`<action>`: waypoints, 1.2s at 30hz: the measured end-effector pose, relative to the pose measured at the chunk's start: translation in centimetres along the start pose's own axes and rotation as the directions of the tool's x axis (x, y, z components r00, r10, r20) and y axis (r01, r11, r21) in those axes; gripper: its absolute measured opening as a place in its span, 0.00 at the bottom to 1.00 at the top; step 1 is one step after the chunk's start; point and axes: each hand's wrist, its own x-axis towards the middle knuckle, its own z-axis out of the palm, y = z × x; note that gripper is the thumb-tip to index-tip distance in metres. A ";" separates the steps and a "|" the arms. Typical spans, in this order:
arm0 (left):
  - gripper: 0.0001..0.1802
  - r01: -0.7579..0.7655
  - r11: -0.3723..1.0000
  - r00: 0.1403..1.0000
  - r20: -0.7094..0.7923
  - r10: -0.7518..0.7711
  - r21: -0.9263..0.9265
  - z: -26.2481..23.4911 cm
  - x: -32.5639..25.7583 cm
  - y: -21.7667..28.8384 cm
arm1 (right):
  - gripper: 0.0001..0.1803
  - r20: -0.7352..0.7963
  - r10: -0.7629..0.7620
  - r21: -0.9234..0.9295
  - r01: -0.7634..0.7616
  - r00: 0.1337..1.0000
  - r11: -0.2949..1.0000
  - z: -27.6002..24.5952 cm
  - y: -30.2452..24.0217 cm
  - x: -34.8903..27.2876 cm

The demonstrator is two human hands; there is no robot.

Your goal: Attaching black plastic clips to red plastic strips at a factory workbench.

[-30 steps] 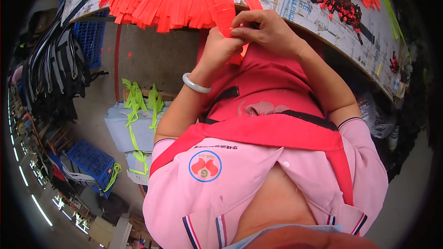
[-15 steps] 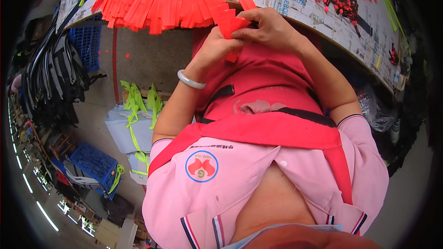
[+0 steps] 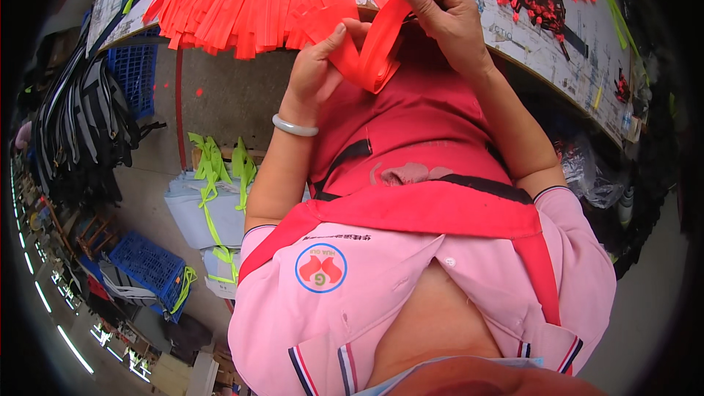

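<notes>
From my remote post: the right hand pinches the orange strip between thumb and fingers. The left hand has its thumb against the strip; I cannot tell how firmly its fingers press. The strip sags between both hands, before the red apron. Judged risk: a slack left hold could let folds slip; the strip pile, close by, could snag it.

Bright, even light reaches us, flattening the pink short-sleeved fabric shirt and making the long orange-red fabric strips at eleven o'clock nearly glow. Thin white streaks of light glare at eight o'clock. Shadow gathers beneath the pale, blue-printed table toward two o'clock; the rim bows into black.
</notes>
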 end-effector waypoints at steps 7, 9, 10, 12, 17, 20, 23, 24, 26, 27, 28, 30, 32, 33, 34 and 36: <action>0.09 -0.261 0.758 0.965 0.147 0.216 0.598 2.8 -1.0 0.9 | 0.12 0.197 0.071 0.028 -0.078 0.978 0.997 1.1 0.8 -1.3; 0.09 -0.211 0.757 0.977 0.122 0.172 0.618 2.4 -0.9 0.7 | 0.12 0.170 0.135 0.013 -0.139 0.976 0.990 1.2 0.5 -1.4; 0.08 -0.215 0.786 0.975 0.086 0.204 0.580 2.5 -1.1 0.6 | 0.11 0.194 0.145 0.017 -0.151 0.970 0.988 0.9 0.4 -1.3; 0.08 -0.217 0.813 0.972 0.046 0.229 0.540 2.4 -1.2 0.4 | 0.11 0.227 0.119 -0.036 -0.114 0.967 0.993 0.5 0.7 -1.2; 0.06 -0.284 0.761 0.955 0.101 0.278 0.584 2.2 -1.0 -0.2 | 0.10 0.306 0.059 -0.196 0.002 0.950 0.981 -0.1 0.6 -1.6; 0.05 -0.288 0.698 0.954 0.132 0.269 0.655 1.9 -1.0 -0.1 | 0.10 0.323 0.058 -0.296 0.043 0.944 0.954 0.0 0.3 -1.7; 0.06 -0.204 0.646 0.974 0.084 0.212 0.735 1.9 -1.4 0.2 | 0.10 0.385 -0.051 -0.309 0.180 0.922 0.934 -0.3 0.4 -1.8; 0.06 -0.201 0.647 0.974 0.080 0.212 0.736 1.8 -1.4 0.1 | 0.10 0.387 -0.049 -0.307 0.179 0.921 0.935 -0.3 0.4 -1.9; 0.05 -0.211 0.720 0.977 0.119 0.177 0.661 1.3 -1.3 -0.2 | 0.10 0.428 -0.028 -0.327 0.184 0.903 0.927 -0.2 0.3 -2.3; 0.05 -0.208 0.722 0.978 0.117 0.176 0.660 1.5 -1.4 -0.5 | 0.10 0.429 -0.026 -0.327 0.181 0.903 0.928 -0.1 0.3 -2.5; 0.03 -0.250 0.710 0.966 0.126 0.224 0.658 1.7 -1.4 -0.8 | 0.10 0.394 0.036 -0.304 0.093 0.918 0.948 0.0 0.3 -2.7; 0.03 -0.290 0.699 0.953 0.136 0.269 0.654 1.7 -1.3 -1.2 | 0.11 0.360 0.103 -0.280 0.002 0.927 0.960 0.3 0.6 -2.9; 0.04 -0.610 0.077 0.705 0.495 0.509 0.789 1.2 -0.7 -1.6 | 0.09 0.356 0.369 0.057 -0.414 0.859 0.909 0.6 1.8 -2.9; 0.04 -0.611 0.079 0.704 0.496 0.508 0.787 1.5 -0.7 -1.7 | 0.09 0.354 0.370 0.055 -0.414 0.859 0.908 0.6 2.8 -3.0; 0.04 -0.643 0.052 0.669 0.528 0.523 0.764 2.2 -0.9 -1.7 | 0.09 0.368 0.398 0.044 -0.443 0.840 0.895 0.6 3.8 -3.2; 0.03 -0.647 0.232 0.700 0.445 0.559 0.726 3.2 -1.3 -2.1 | 0.09 0.383 0.425 0.033 -0.472 0.820 0.881 0.5 4.3 -3.4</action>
